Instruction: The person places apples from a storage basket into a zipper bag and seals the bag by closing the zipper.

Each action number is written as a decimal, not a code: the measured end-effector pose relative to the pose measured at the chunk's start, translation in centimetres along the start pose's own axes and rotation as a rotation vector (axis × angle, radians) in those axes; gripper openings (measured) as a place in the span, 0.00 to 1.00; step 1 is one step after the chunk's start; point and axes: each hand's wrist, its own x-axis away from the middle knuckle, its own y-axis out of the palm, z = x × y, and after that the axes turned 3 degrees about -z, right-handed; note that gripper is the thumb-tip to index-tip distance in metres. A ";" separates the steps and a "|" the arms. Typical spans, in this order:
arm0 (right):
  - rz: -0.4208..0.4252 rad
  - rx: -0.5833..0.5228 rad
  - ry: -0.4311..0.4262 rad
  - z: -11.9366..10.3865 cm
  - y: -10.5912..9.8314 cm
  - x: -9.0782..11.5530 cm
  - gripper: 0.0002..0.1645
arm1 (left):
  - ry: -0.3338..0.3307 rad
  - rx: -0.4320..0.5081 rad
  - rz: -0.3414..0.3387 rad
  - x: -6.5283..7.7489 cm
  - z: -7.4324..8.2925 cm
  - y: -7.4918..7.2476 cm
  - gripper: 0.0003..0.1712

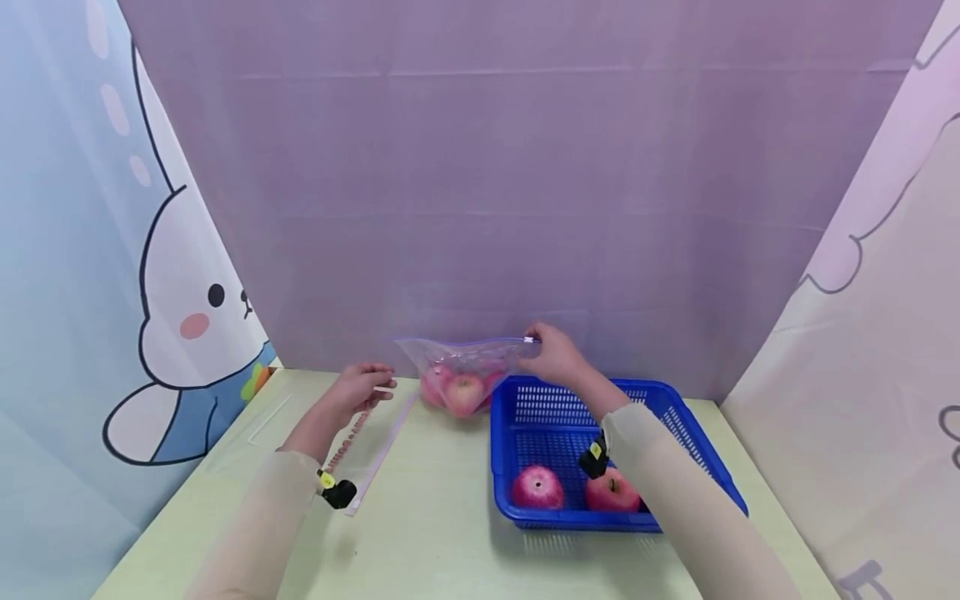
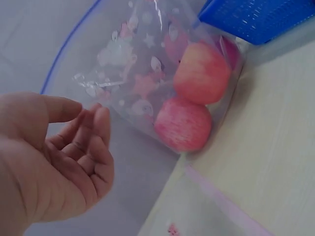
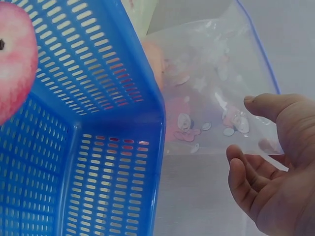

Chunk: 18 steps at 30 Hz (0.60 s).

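A clear zip bag (image 1: 472, 354) with a blue zip line and printed shapes stands at the back of the table, red apples (image 1: 463, 393) inside it. My right hand (image 1: 558, 358) grips the bag's upper right corner, thumb and forefinger around the white slider (image 1: 531, 339). In the right wrist view, the thumb and fingers lie on either side of the film. My left hand (image 1: 363, 387) is just left of the bag, fingers loosely curled, holding nothing. From the left wrist view, its fingertips (image 2: 98, 110) overlap the bag's edge, with two apples (image 2: 183, 125) showing plainly through the film.
To the right of the bag stands a blue plastic basket (image 1: 501, 467) with two apples (image 1: 537, 487) near its front. A flat clear sheet with a pink strip (image 1: 382, 458) lies on the table, partly under my left arm. Cloth walls (image 1: 480, 192) enclose the back and sides.
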 end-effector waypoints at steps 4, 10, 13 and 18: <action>0.001 0.008 -0.003 -0.3 -0.2 0.9 0.34 | 0.044 -0.110 -0.012 1.4 0.2 0.4 0.16; -0.010 0.007 0.094 -1.0 -1.0 3.1 0.38 | 0.162 -0.194 0.005 3.7 0.5 0.8 0.14; -0.016 0.011 0.156 -1.5 -1.6 4.5 0.38 | 0.217 -0.209 0.028 4.6 0.6 1.1 0.13; -0.015 0.033 0.182 -2.3 -2.2 7.1 0.32 | 0.271 -0.258 0.058 6.2 0.7 1.5 0.12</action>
